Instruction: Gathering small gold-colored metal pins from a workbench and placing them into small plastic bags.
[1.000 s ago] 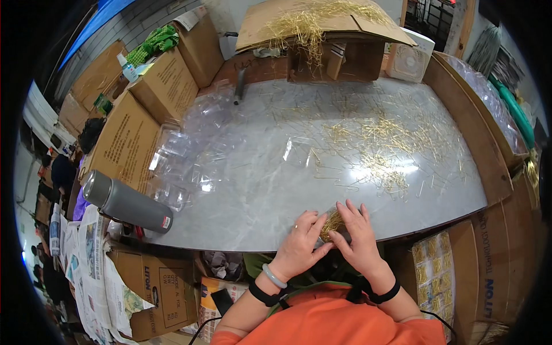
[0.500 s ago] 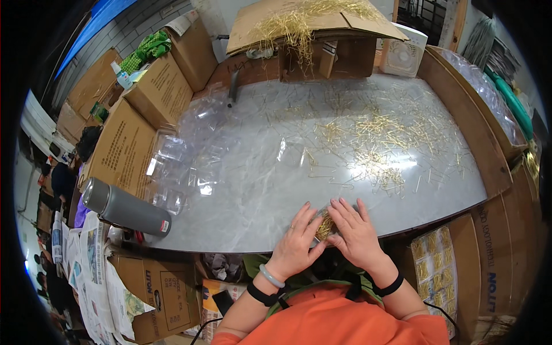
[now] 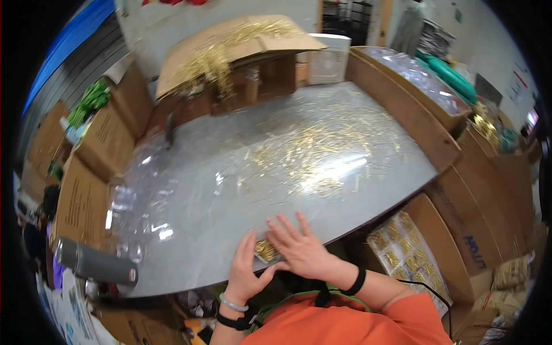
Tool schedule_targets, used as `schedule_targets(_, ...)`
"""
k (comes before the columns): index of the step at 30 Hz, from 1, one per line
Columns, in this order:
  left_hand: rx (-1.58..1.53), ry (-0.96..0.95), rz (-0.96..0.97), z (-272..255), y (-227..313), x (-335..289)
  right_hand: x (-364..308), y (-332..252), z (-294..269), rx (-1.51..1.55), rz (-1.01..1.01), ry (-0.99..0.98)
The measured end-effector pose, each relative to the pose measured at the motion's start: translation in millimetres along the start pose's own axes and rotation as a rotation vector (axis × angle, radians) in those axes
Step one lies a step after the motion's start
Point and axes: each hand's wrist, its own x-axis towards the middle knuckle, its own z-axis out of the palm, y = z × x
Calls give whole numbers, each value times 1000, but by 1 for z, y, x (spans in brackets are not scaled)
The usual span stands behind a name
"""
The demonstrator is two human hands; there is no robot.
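A small clear plastic box [image 3: 265,259] filled with gold wire hooks sits at the table's near edge, between my hands. My left hand [image 3: 246,270] holds the box's left side, fingers along it and the thumb round the near side. Spread out flat, the fingers of my right hand [image 3: 300,250] touch the box's right side, with the thumb by its near edge. Beyond them, many loose gold wire hooks [image 3: 322,144] lie scattered over the grey table [image 3: 201,224]. Several clear plastic boxes [image 3: 138,198] stand on the left, blurred.
A grey bottle [image 3: 98,264] lies at the near left corner. Cardboard boxes [image 3: 83,201] line the left side. At the back, gold wire hangs over a cardboard box [image 3: 276,77]. Filled clear packs [image 3: 405,244] rest in a carton at the lower right.
The view has swung to the right and blurred, so the table appears shifted left. Both hands stay around the filled box, with the right fingers spread wider.
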Motion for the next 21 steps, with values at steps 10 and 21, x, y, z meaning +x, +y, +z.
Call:
schedule_targets(10, 273, -18, 94, 9, 2, 7, -15, 71, -38, 437, 203, 40)
schedule_targets(21, 335, -16, 55, 22, 9, 14, -160, 414, -45, -52, 1369, 69)
